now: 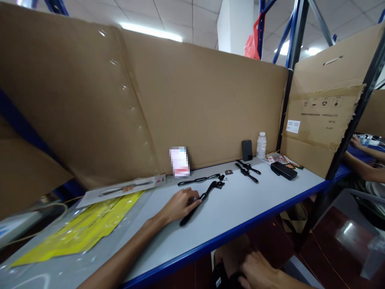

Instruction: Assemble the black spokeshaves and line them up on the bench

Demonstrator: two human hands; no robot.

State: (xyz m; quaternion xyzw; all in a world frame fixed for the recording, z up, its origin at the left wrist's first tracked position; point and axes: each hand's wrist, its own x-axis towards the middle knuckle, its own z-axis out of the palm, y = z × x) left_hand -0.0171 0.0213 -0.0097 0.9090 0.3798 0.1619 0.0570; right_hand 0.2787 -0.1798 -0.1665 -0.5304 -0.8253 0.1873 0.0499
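My left hand [182, 204] is over the white tabletop, its thumb and fingers closed on the slim handle of a black long-handled tool [207, 192]. This tool lies slantwise, its rounded grip end towards me and a small angled head at the far end. Just behind it is a similar black bar-shaped tool [198, 180] with small dark parts at its right end. A small dark metal plate [229, 172] lies to the right of those. Below the table edge, my right hand [260, 269] rests by my lap, fingers curled near black cloth; what they hold, if anything, is hidden.
To the right are two black two-handled tools [247, 171], a black case [284, 170], a phone [247, 150] and a white bottle [261, 145]. Yellow sheets in plastic [87, 228] and a packaged tool [126, 189] lie left. Cardboard [204, 100] walls the back. Another person's arm [362, 162] shows far right.
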